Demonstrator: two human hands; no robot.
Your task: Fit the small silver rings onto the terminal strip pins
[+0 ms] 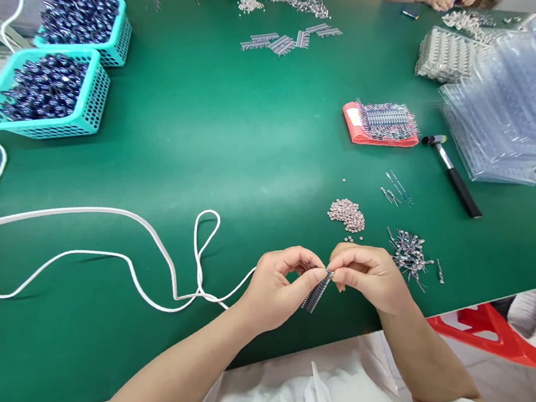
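Near the front edge of the green table, my left hand [282,288] pinches a dark ribbed strip [315,296] between thumb and fingers. Its lower end slants down below my thumb. My right hand [368,273] is closed in a pinch at the strip's upper end, fingertips meeting those of the left; what they hold there is too small to tell. Just beyond the hands lies a pile of small pinkish-grey round pieces [346,215]. Right of my right hand is a heap of small dark parts with thin wire legs [408,251].
Two turquoise baskets [94,121] of shiny dark-blue parts stand far left. White cables [150,230] cross the left side. At right are a red band with a wired strip [385,124], a hammer [458,186] and stacked clear plastic trays [505,116]. Two people work across the table.
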